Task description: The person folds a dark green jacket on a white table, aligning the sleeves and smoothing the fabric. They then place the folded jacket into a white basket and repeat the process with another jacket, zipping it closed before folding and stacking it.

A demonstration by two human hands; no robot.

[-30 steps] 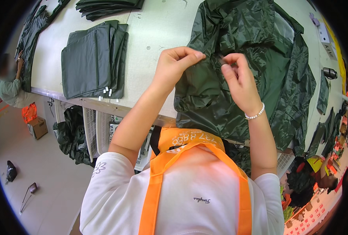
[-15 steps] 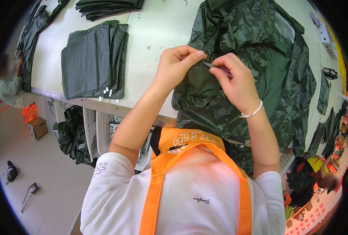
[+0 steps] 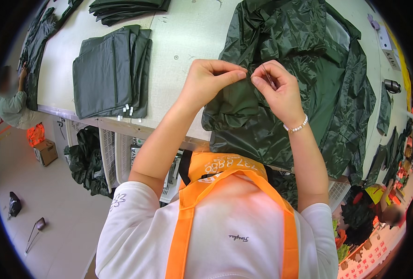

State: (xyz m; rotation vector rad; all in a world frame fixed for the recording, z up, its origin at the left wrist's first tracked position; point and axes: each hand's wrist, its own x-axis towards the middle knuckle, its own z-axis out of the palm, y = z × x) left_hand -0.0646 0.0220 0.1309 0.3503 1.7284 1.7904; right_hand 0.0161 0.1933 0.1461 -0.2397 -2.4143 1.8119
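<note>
A crumpled dark green garment [image 3: 304,65] of shiny, thin cloth is spread on the table under and beyond my hands. My left hand [image 3: 208,83] is closed in a pinch, thumb against forefinger, at an edge of this cloth. Just to its right, my right hand [image 3: 283,93] also pinches with thumb and forefinger, the two sets of fingertips nearly meeting. Small metal thread snips [image 3: 269,78] are tucked in the right hand, their pointed end up between the fingers. Whether a thread runs between the fingertips is too fine to tell.
A pile of folded dark green pieces [image 3: 106,74] lies on the pale table [image 3: 178,37] to the left, another stack [image 3: 127,9] behind it. White baskets [image 3: 107,153] stand below the front edge. A co-worker [image 3: 13,100] is at the far left.
My right hand has turned, so the snips no longer point at the cloth but stand upright in the hand. Its fingertips now pinch beside my left hand, which has shifted slightly.
</note>
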